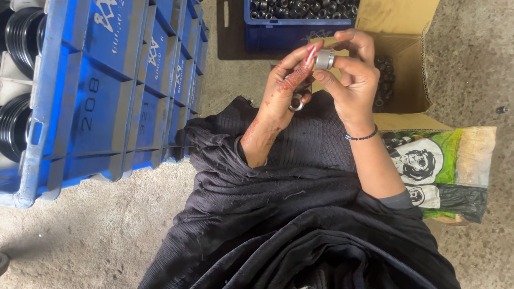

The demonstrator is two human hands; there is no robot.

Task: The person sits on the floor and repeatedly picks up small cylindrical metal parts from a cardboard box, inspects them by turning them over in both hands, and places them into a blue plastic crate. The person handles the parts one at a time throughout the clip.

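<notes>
My right hand (353, 80) pinches a small silver metal ring (325, 59) between thumb and fingers, held up over my lap. My left hand (286, 85) touches that ring with its raised fingertips and keeps a second metal ring (296, 103) tucked against the lower fingers. Both hands meet above a black garment (278, 214) that covers my lap. A dark bead bracelet (362, 137) circles my right wrist.
A stack of blue plastic crates (107, 96) with black rubber rings (21, 37) stands at the left. Ahead sits a blue crate of dark metal parts (300, 10) and an open cardboard box (407, 59) holding similar parts. A printed sack (444, 166) lies at the right on concrete floor (80, 235).
</notes>
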